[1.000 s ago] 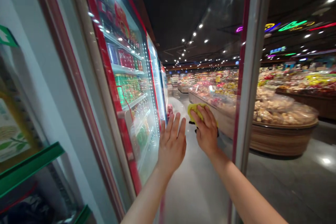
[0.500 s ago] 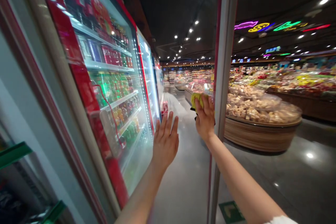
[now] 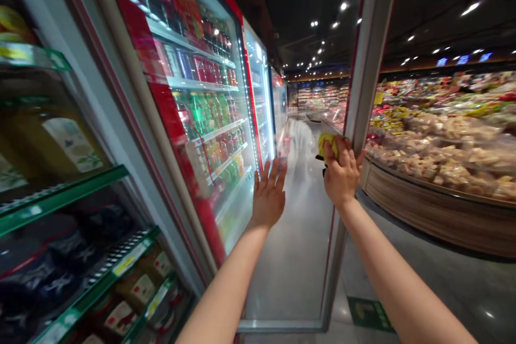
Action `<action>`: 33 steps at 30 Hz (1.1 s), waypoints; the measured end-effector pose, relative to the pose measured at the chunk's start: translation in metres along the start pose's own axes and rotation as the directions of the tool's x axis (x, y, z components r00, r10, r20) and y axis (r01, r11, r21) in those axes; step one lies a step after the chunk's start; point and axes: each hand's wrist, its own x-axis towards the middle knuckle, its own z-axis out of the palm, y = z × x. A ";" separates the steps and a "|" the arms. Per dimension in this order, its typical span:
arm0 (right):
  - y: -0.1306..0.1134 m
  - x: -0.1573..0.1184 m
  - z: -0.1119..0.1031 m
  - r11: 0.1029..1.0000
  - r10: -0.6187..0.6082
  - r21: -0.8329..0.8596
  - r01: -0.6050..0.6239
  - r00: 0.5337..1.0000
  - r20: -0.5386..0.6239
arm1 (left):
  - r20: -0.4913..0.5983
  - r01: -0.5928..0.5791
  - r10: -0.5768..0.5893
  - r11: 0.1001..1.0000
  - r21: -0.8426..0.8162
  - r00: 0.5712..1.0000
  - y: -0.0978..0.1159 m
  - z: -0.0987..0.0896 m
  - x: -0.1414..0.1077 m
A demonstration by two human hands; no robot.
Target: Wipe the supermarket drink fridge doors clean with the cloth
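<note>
A glass door point(image 3: 298, 274) with a metal frame point(image 3: 373, 43) stands swung out in front of me. My left hand point(image 3: 269, 199) lies flat on its pane, or very close to it, with fingers spread and nothing held. Over by the upright edge of the frame, my right hand point(image 3: 342, 174) presses a yellow cloth point(image 3: 327, 146) against the glass. Its fingers partly cover the cloth, and the outer ones overlap the frame. Something small and black shows below the cloth; I cannot make out what it is.
On the left, shelves with green edges point(image 3: 97, 185) hold bottles and jars. Beyond the pane is a red-framed drinks cooler point(image 3: 226, 91) with lit shelves. At right stands a rounded wooden display point(image 3: 435, 215) heaped with bagged goods. A green floor sign point(image 3: 368, 313) lies below.
My view has turned left and down, bringing in the left shelves and the door's bottom edge. My right hand and the cloth have moved nearer the upright frame. The left hand remains spread.
</note>
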 end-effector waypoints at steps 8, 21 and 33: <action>-0.004 -0.074 0.010 0.996 -0.084 0.004 0.085 0.990 -0.114 | 0.089 0.033 -0.032 0.999 -0.007 0.995 0.005 -0.008 -0.007; -0.008 -0.087 -0.002 0.979 -0.062 0.184 0.085 0.990 -0.127 | 0.138 0.093 -0.078 0.990 -0.103 0.987 0.014 -0.008 -0.032; -0.058 -0.070 0.003 0.967 -0.050 0.246 0.069 0.995 -0.083 | 0.117 0.090 -0.073 0.985 -0.145 0.990 -0.010 -0.008 -0.054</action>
